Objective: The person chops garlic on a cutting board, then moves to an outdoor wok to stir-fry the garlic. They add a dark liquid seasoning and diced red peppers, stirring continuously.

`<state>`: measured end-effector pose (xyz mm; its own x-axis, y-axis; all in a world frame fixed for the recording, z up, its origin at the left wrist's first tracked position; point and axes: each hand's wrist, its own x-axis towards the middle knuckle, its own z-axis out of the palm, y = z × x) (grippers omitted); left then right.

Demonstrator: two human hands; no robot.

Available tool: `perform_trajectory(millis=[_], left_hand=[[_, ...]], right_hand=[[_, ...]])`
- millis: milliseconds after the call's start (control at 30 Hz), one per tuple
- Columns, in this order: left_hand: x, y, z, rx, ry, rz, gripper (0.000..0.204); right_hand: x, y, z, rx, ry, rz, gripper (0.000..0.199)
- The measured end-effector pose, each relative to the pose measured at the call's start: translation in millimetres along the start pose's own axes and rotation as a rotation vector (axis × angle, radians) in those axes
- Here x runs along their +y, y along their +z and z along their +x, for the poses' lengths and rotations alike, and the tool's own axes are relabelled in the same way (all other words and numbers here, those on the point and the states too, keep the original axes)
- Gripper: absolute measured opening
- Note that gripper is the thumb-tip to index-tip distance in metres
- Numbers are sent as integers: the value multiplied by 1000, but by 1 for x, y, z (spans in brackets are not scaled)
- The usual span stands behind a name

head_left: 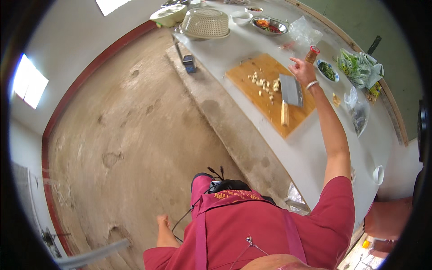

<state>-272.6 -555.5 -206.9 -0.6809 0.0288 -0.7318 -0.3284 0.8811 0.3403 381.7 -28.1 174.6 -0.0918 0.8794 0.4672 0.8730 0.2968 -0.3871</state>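
My right arm reaches over the white table, and my right hand (302, 70) is above the far right edge of the cutting board (252, 94). Its fingers are stretched out and apart. A jar with a red lid (312, 54) stands right beside it; whether the hand touches the jar I cannot tell. Below the hand a cleaver (291, 91) lies flat on the board, its wooden handle toward me. Chopped pale pieces (265, 84) are scattered left of the blade. At my side hangs my left hand (163, 220), low over the floor, its fingers too small to read.
Right of the jar are a bowl of chopped greens (327, 70) and bagged leafy vegetables (360, 67). Farther back stand a metal bowl of cut vegetables (270, 27), a white bowl (241, 18) and an upturned basket (204, 23). A white cup (378, 174) sits by the right edge.
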Motion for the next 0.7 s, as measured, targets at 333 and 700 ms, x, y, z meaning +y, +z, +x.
perform_trajectory(millis=[333,700], left_hand=[[324,87,133,-95,-303,247,30],[626,183,149,-198,204,433,38]], right_hand=[[74,171,305,39,385,152,43],[198,293,452,56,530,-454,13]])
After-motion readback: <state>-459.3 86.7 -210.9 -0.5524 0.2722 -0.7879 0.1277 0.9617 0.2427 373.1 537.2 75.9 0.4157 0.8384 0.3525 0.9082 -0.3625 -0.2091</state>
